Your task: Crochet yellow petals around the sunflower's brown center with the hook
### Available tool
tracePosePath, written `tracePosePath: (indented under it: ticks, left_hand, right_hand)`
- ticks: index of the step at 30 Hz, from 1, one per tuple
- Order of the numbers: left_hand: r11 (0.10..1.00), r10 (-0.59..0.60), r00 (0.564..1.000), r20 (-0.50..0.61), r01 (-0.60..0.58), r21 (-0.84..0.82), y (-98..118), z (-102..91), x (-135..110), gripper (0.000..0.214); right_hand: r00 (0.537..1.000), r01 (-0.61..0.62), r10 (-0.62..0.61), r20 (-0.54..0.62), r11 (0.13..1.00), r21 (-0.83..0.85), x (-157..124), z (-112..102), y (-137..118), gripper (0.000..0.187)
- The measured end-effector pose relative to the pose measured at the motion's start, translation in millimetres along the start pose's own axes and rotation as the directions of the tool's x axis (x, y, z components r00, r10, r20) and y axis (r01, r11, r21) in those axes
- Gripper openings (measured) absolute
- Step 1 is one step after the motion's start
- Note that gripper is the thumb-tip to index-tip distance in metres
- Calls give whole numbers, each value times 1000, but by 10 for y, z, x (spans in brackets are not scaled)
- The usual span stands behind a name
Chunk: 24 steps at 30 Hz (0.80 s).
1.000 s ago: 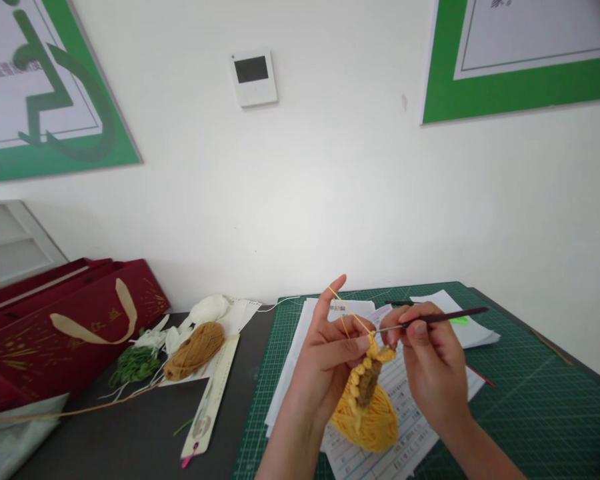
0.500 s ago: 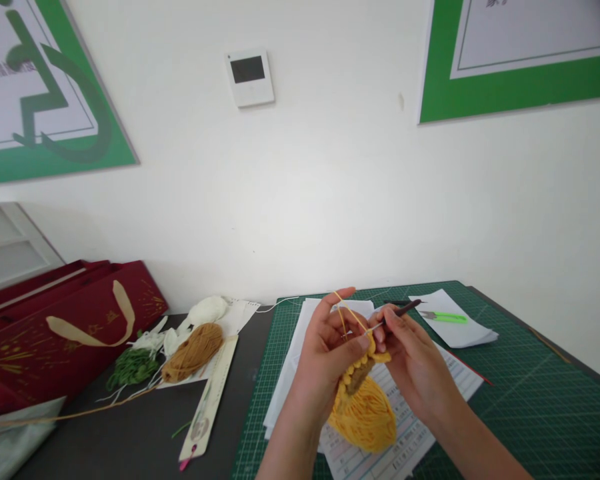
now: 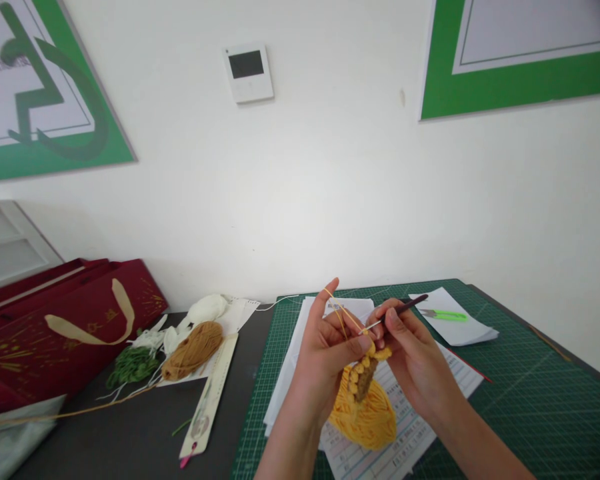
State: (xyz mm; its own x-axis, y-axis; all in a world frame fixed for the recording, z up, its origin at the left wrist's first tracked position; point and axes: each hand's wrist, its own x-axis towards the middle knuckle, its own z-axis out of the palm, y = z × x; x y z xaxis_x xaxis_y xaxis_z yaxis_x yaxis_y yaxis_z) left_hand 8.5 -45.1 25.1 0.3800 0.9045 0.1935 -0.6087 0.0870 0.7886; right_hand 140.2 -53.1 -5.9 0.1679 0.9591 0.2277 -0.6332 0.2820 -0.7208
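My left hand (image 3: pixel 325 340) pinches a small crocheted piece (image 3: pixel 363 379), yellow along the edge and brown in the middle. Yellow yarn runs over its raised index finger and down to the work. In my right hand (image 3: pixel 405 340) is a crochet hook (image 3: pixel 407 305) with a dark handle and a thin metal shaft. The hook's tip meets the yellow stitches beside my left thumb. Below the hands a ball of yellow yarn (image 3: pixel 373 423) lies on printed sheets (image 3: pixel 405 437).
A green cutting mat (image 3: pixel 535 393) covers the table's right part. Green thread snips (image 3: pixel 445 315) lie on white paper (image 3: pixel 473 333). At left are brown yarn (image 3: pixel 193 350), white yarn (image 3: pixel 207 308), green yarn (image 3: pixel 133 367), a ruler (image 3: pixel 210 400) and a dark red gift bag (image 3: pixel 80 327).
My left index finger has lifted and straightened with the yarn over it. The crocheted piece has turned, showing more brown. The hook has shifted slightly right and up.
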Motion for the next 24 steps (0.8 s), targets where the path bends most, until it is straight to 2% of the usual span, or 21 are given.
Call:
tracePosePath:
  ticks: [7,14,24]
  left_hand:
    - [999,-46,996,78,48,-25,1,-22,9,103]
    - [990,-102,982,161,116,-76,4,-1,-14,103]
    - [991,-109,976,189,121,-54,22,24,-28,93]
  right_hand:
    - [995,49,-43,90,996,-68,5,-57,-29,25]
    - [983,51,-45,176,998,-26,-12,-33,-88,24]
    - [986,60,-47,163,995,-80,-30,-29,-134,25]
